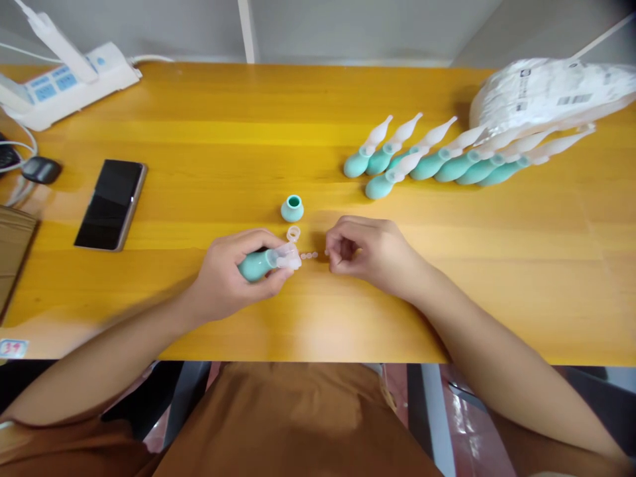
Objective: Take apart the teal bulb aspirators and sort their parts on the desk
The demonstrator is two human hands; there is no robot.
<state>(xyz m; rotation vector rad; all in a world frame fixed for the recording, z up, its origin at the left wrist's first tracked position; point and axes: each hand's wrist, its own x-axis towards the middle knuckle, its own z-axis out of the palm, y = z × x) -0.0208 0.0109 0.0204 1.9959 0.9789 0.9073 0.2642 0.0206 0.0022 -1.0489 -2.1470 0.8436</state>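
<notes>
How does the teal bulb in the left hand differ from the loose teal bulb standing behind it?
The held bulb lies sideways in the left hand with a clear tip fitted; the loose bulb stands upright on the table, untouched, its mouth open and bare. Both are the same teal colour.

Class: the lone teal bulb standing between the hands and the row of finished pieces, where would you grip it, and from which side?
Probably round the teal bulb's rounded belly, from above: it stands upright, open neck up, clear all round.
</notes>
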